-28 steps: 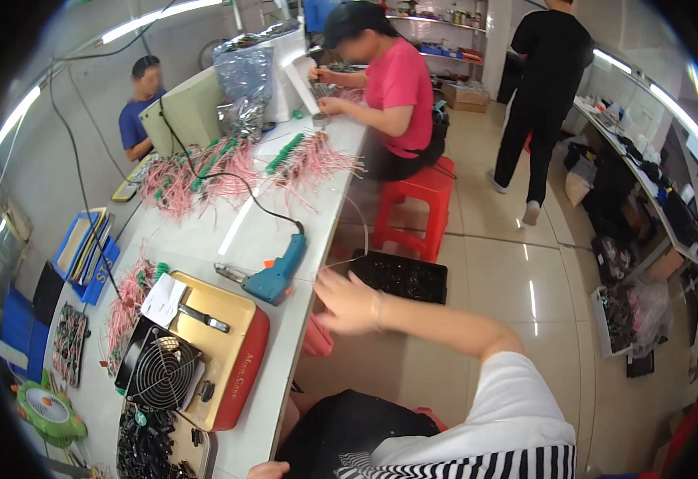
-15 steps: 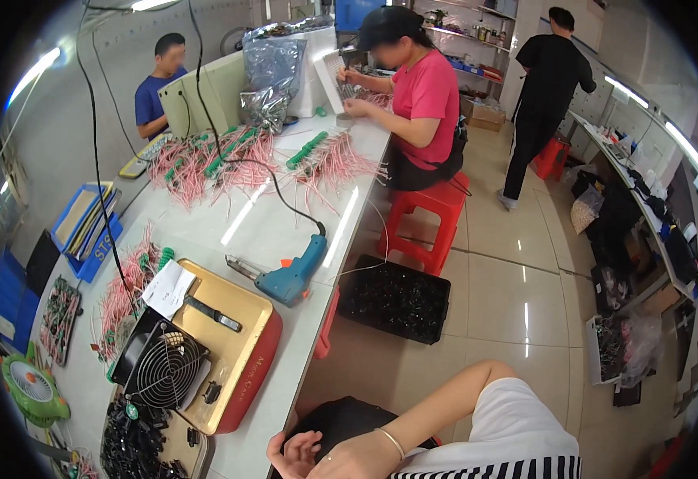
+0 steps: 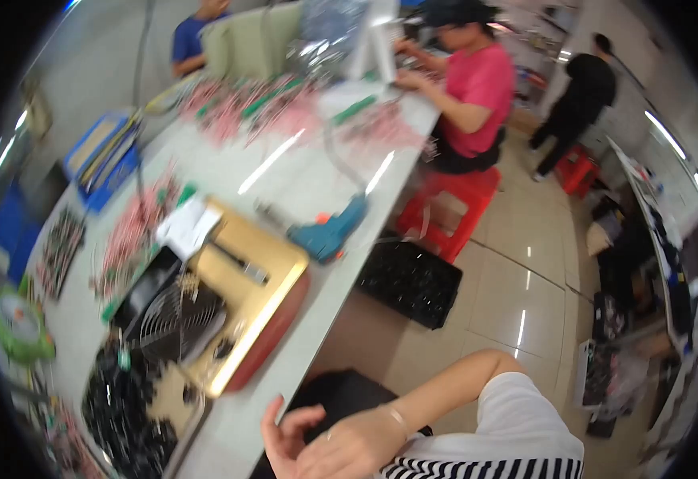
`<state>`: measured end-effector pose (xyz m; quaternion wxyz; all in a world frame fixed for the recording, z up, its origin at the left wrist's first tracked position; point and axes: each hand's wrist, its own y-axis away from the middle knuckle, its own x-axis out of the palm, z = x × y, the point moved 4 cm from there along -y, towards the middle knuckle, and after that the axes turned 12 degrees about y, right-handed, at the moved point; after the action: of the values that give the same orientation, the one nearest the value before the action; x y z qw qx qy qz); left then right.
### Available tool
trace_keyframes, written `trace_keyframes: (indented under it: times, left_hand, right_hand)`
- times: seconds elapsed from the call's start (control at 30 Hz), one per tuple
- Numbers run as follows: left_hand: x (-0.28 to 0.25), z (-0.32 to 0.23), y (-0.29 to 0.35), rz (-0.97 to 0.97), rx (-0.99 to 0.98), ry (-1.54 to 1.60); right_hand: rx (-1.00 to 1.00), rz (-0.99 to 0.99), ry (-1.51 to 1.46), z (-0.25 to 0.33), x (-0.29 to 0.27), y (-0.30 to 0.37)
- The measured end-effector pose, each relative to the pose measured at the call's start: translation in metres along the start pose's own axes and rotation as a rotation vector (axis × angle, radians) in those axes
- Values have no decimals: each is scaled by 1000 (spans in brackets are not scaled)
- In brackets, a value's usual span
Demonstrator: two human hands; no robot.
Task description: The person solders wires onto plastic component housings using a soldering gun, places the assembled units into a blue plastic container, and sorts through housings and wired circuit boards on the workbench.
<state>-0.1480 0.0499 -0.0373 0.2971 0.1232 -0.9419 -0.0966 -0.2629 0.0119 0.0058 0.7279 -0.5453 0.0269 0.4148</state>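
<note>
From afar I see my left hand, fingers parted, by the table's right edge, cannot tell how my right hand grips, and note the gold tray along that edge, likely for reach

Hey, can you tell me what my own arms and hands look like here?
The right arm has a short white sleeve, with black-and-white striped cloth below. A thin, pale bracelet circles that wrist, and the right hand seems to wear a ring, though blur leaves it uncertain. The left hand is gloveless.
</note>
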Motion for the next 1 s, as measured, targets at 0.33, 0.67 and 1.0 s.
trace_keyframes:
  times: [0.33, 0.67, 1.0]
  left_hand:
    - [14, -43, -17, 196, 567, -397]
    - [14, -56, -11, -124, 1135, -779]
    - [-1, -70, -11, -114, 1127, -781]
  right_hand:
    - [80, 97, 445, -2, -22, -15]
    - [296, -3, 645, 1, -5, -4]
    - [233, -67, 609, 3, -9, 4]
